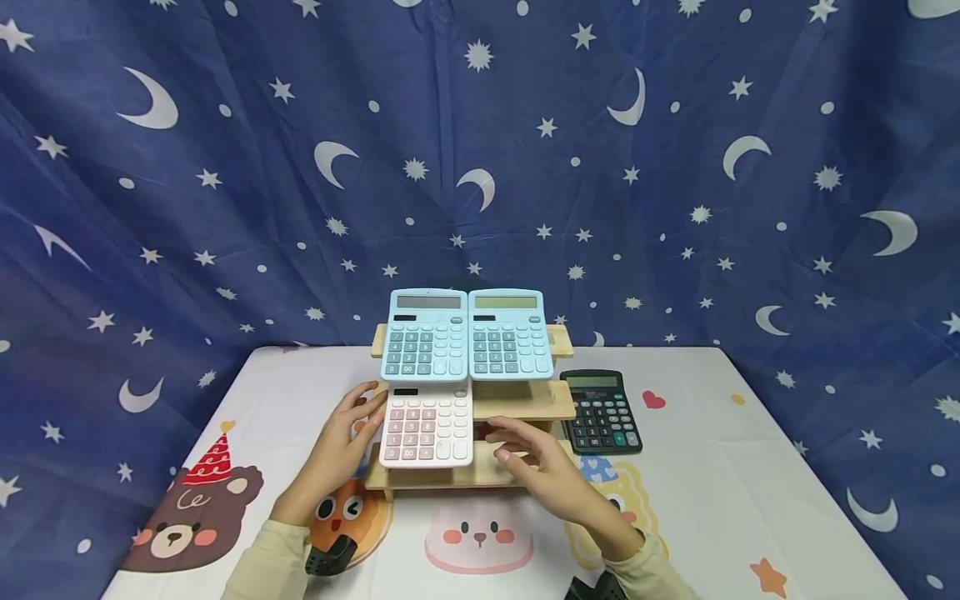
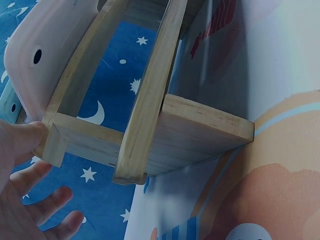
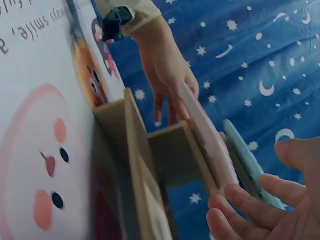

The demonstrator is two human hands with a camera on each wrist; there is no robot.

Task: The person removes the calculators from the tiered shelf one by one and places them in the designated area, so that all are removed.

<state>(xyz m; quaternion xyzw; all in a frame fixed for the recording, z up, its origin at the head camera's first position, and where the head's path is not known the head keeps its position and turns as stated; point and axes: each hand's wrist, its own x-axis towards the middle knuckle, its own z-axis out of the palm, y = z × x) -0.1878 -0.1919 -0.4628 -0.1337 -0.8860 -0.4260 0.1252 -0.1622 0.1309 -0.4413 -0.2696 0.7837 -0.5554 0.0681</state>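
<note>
A pale pink calculator point(image 1: 442, 427) leans on the middle step of a three-step wooden rack point(image 1: 525, 402). My left hand point(image 1: 332, 454) is at its left edge; in the left wrist view the thumb touches the rack's end beside the calculator's lower corner, while the other fingers are spread and hold nothing. To the right of the pink calculator, my right hand point(image 1: 546, 473) hovers over the lowest step, its fingers loosely bent with nothing in them. Two light blue calculators, a left one point(image 1: 450, 367) and a right one point(image 1: 531, 367), stand side by side on the top step.
A black calculator point(image 1: 626, 440) lies on the table just right of the rack. The tablecloth point(image 1: 697, 508) is white with printed cartoon animals. Behind the table hangs a dark blue curtain point(image 1: 510, 242) with moons and stars.
</note>
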